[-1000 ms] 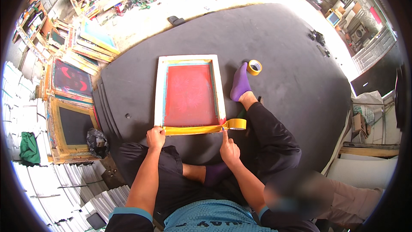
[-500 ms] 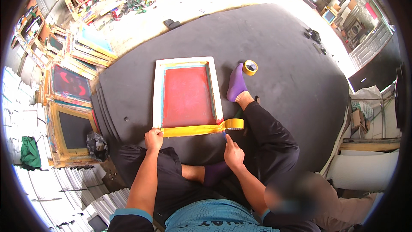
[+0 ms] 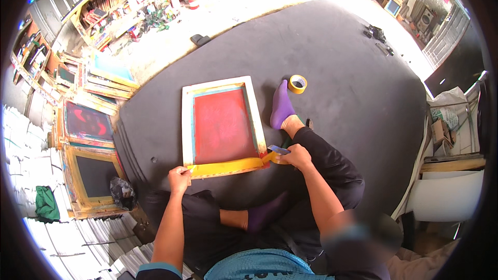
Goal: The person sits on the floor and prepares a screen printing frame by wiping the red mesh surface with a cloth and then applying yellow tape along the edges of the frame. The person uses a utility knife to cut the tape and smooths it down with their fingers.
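Note:
A wooden screen-printing frame (image 3: 253, 105) with a red mesh lies flat in front of me. Yellow tape (image 3: 225, 167) stretches along its near side. At the near left corner, my left hand (image 3: 180, 180) is closed, pinching the tape's left end. My right hand (image 3: 299, 156) is closed around a slim blue tool (image 3: 279, 150) that looks like a cutter, just off the near right corner. The tape roll (image 3: 280, 158) hangs at the strip's right end, partly hidden by the right hand; whether those fingers also touch it I cannot tell.
A second yellow tape roll (image 3: 298, 84) lies by my purple-socked foot (image 3: 282, 105) on the dark mat (image 3: 342, 72). Other frames (image 3: 93, 168) lean at the left, near white stacks (image 3: 57, 243). A person's blurred arm shows at the lower right.
My right hand has moved up and right, bringing the blue tool over the tape roll. The frame appears slightly turned and lower in view; my left hand stays at the tape's left end.

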